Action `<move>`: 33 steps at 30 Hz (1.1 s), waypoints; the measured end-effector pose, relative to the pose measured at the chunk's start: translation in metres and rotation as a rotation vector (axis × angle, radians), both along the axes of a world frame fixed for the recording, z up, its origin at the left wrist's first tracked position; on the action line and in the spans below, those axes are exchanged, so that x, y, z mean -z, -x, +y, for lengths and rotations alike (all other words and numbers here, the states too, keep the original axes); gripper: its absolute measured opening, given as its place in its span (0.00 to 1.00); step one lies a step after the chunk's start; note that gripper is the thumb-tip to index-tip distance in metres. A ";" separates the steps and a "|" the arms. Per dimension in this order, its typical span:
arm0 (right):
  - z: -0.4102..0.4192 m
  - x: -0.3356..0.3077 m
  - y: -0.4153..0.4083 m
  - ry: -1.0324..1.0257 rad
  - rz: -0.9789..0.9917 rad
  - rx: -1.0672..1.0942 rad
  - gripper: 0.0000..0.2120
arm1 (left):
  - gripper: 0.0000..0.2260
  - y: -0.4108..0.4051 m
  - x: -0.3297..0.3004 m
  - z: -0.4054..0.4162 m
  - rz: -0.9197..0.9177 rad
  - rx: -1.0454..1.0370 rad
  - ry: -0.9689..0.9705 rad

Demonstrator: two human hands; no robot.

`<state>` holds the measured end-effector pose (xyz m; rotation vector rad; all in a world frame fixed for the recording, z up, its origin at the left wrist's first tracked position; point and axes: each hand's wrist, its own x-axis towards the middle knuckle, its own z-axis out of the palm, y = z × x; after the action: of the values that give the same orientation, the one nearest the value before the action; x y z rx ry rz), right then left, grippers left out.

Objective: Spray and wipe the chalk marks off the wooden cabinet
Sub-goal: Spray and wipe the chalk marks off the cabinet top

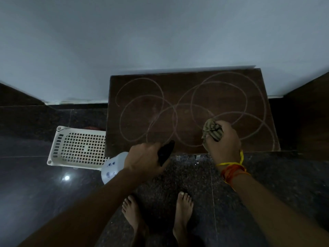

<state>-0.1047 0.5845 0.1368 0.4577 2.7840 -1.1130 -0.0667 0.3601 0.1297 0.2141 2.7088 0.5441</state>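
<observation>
A dark wooden cabinet top (192, 82) stands against the wall, covered with looping chalk marks (147, 100). My left hand (144, 159) grips a spray bottle by its black trigger head (166, 152), just over the cabinet's front edge; the bottle's white body (111, 167) tilts down to the left. My right hand (223, 141) holds a bunched striped cloth (212, 130) over the front right part of the top, on or just above the chalk loops.
A white perforated plastic basket (80, 146) sits on the dark polished floor left of the cabinet. My bare feet (156, 211) stand in front of it. Dark wooden furniture (309, 107) flanks the right side, and a pale wall rises behind.
</observation>
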 end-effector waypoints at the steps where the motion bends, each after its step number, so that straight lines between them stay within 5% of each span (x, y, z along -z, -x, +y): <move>1: -0.003 0.001 0.000 0.003 -0.007 -0.004 0.20 | 0.21 -0.005 0.002 -0.003 0.010 -0.004 -0.012; 5: -0.025 0.006 -0.002 0.056 -0.013 -0.015 0.21 | 0.20 -0.024 0.008 -0.017 0.137 -0.037 -0.117; 10: -0.067 0.014 0.001 0.156 0.032 -0.105 0.20 | 0.15 -0.039 0.008 -0.038 0.202 -0.355 -0.316; 16: -0.103 0.054 -0.007 -0.396 -0.043 -0.272 0.32 | 0.08 -0.045 0.003 -0.060 0.245 -0.515 -0.462; 19: -0.110 0.075 -0.014 -0.458 -0.071 -0.476 0.30 | 0.11 -0.049 0.008 -0.074 0.239 -0.543 -0.513; 33: -0.205 0.107 0.021 -0.591 0.054 -0.474 0.28 | 0.12 -0.034 0.021 -0.137 0.251 -0.604 -0.573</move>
<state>-0.1257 0.3798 0.0302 -0.1989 2.9928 -0.2027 -0.0330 0.2231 0.1088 -0.4399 2.7574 1.5550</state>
